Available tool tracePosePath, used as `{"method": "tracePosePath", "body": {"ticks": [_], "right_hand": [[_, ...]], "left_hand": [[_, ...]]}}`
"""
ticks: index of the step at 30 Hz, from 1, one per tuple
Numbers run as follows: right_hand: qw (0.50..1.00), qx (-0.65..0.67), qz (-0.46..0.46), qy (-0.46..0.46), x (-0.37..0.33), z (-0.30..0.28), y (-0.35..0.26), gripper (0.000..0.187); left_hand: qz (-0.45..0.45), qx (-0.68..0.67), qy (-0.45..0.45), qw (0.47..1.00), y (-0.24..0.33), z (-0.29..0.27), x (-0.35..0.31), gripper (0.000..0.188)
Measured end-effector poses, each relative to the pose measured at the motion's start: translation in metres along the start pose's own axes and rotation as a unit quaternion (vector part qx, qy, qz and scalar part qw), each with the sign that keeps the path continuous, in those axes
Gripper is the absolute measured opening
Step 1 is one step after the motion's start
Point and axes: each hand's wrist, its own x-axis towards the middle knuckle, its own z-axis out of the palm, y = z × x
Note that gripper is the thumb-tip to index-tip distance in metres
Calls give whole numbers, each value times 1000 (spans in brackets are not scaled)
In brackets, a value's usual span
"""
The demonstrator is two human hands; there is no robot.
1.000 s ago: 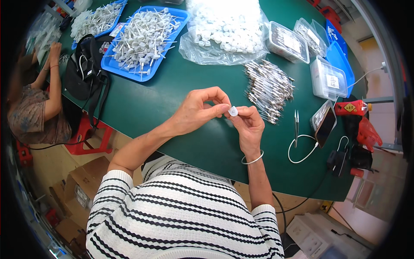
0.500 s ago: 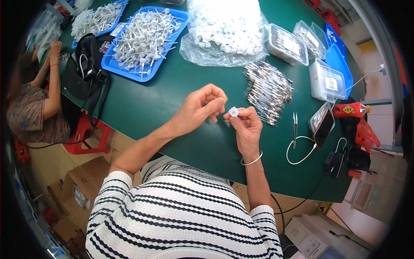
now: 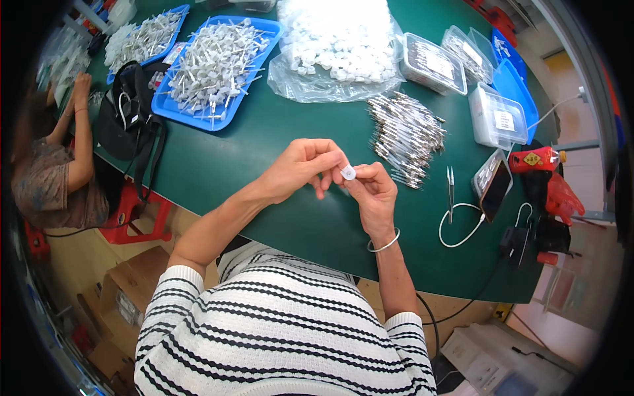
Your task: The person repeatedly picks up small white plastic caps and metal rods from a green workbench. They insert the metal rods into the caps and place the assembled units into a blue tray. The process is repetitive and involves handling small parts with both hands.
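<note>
A small round white plastic cap (image 3: 348, 173) is pinched between the thumb and fingers of my right hand (image 3: 375, 198), above the near part of the green table. From the left, the closed fingertips of my left hand (image 3: 297, 168) come right up against the cap's edge. Whatever lies between those left fingertips is hidden. Beyond my right hand lies a pile of thin metal-and-clear rods (image 3: 406, 135). Farther back, an opened clear plastic bag (image 3: 290, 86) holds many white caps (image 3: 343, 49).
Blue trays (image 3: 214, 124) of white-headed rods stand at the far left beside a black bag (image 3: 117, 135). Tweezers (image 3: 450, 191), a phone (image 3: 495, 195) with a white cable and clear lidded boxes (image 3: 432, 66) are at right. Another person's arm (image 3: 82, 132) rests at the left edge.
My left hand has moved right until its fingertips meet the cap. The right hand has shifted slightly left, and the cap has turned a little.
</note>
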Motion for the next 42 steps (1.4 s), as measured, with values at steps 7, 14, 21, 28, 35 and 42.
{"method": "tracePosePath", "body": {"ticks": [7, 14, 21, 28, 35, 42], "right_hand": [[928, -360, -96, 22, 4, -5, -19, 26], [689, -695, -179, 103, 19, -55, -26, 8], [641, -743, -173, 78, 29, -43, -25, 8], [629, -755, -173, 68, 28, -40, -24, 9], [645, -743, -168, 62, 30, -38, -20, 12], [675, -704, -215, 56, 27, -31, -21, 10]], "left_hand": [[51, 2, 80, 995, 6, -26, -16, 11], [395, 291, 386, 782, 90, -135, -31, 8], [315, 654, 441, 528, 97, -188, -45, 22], [303, 706, 430, 474, 95, -206, -25, 37], [272, 691, 382, 550, 103, -232, 9, 45], [244, 698, 403, 539, 105, -236, 32, 54]]}}
